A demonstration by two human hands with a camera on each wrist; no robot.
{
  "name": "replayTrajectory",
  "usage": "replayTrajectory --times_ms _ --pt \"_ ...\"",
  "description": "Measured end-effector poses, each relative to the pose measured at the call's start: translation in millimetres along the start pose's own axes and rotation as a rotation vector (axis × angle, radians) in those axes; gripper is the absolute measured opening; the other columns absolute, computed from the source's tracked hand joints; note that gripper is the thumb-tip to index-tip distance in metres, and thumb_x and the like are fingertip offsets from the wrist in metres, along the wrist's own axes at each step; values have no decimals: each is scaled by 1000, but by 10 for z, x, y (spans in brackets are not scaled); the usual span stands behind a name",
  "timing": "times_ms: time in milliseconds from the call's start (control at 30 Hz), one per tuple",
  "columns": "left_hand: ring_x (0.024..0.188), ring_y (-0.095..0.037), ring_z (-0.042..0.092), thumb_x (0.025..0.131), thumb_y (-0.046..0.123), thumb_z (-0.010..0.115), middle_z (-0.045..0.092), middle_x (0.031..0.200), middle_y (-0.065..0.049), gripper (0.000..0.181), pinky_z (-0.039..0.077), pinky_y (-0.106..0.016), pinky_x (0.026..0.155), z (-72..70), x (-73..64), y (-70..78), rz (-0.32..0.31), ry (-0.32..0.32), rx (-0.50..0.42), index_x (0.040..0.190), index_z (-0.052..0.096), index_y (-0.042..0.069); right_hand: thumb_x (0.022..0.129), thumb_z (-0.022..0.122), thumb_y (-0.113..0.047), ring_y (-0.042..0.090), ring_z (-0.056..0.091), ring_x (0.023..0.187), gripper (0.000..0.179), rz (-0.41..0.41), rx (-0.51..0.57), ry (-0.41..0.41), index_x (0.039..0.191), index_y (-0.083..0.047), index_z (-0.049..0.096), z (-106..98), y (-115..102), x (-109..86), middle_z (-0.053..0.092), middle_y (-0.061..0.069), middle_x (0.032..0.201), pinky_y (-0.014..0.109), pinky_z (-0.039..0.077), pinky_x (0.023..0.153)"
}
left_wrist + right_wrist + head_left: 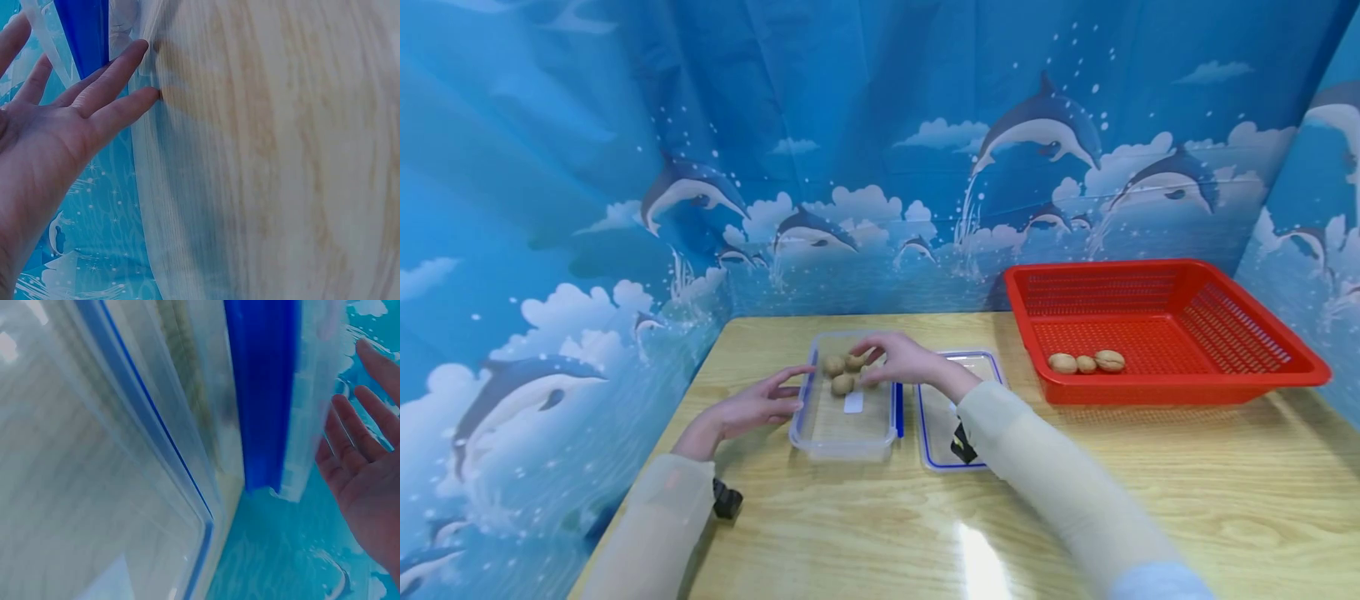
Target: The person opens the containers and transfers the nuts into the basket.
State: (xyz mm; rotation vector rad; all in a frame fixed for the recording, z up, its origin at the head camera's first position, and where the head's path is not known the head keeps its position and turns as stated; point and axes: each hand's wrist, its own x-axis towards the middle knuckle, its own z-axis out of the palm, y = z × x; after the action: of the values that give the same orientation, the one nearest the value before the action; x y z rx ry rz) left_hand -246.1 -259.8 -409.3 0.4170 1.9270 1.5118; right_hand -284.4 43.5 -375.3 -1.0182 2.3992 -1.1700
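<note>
A clear plastic container [831, 427] with a blue side flap [900, 410] holds several walnuts [842, 384] toward its far end. Over that end, my right hand [904, 358] reaches down, thumb and fingers parted around a walnut at the right of the group. In the right wrist view, the fingers [350, 431] look extended and spread beside the blue flap, and the palm holds nothing. My left hand [760, 402] is at the container's left wall, fingertips right at its side. Its fingers [119, 78] are spread in the left wrist view, with nothing held.
A clear lid [934, 433] with a blue seal lies right of the container, partly under the right forearm. Farther right, a red slotted basket [1180, 392] holds 3 walnuts [1086, 364] near its front left corner. A dolphin-print curtain [865, 167] borders the wooden table [820, 533].
</note>
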Motion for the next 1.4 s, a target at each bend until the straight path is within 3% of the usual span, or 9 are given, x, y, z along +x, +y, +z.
replayTrajectory --times_ms 467,767,1033,1267,1400 --pt "140 -41 24 101 18 54 15 156 -27 68 31 -52 108 11 -12 24 -15 19 28 157 15 21 82 79 -14 28 57 114 55 57 -46 3 131 -4 58 275 -11 204 59 13 129 34 49 93" --pt "138 -42 28 101 17 53 17 155 -28 67 32 -53 108 8 -4 23 -1 14 8 157 15 19 84 77 -15 23 58 114 53 90 -190 -26 133 -7 58 328 -29 287 60 6 131 34 46 96" --pt "137 -41 31 102 17 53 18 155 -27 67 35 -51 107 3 -4 29 -10 15 23 157 16 21 84 77 -19 20 60 105 53 52 -378 -73 133 -12 60 375 -16 299 58 5 134 36 46 95" --pt "137 -41 30 102 16 52 18 155 -28 67 35 -51 107 12 -10 30 3 9 8 157 14 19 81 80 -21 14 61 97 40 44 -447 -94 119 -14 70 403 -21 279 65 1 116 30 48 89" --pt "138 -41 29 102 16 52 17 155 -28 67 34 -51 107 3 -8 21 8 0 4 157 14 18 80 81 -20 16 61 100 38 42 -489 -116 117 -15 71 399 -48 264 65 1 116 32 46 91"
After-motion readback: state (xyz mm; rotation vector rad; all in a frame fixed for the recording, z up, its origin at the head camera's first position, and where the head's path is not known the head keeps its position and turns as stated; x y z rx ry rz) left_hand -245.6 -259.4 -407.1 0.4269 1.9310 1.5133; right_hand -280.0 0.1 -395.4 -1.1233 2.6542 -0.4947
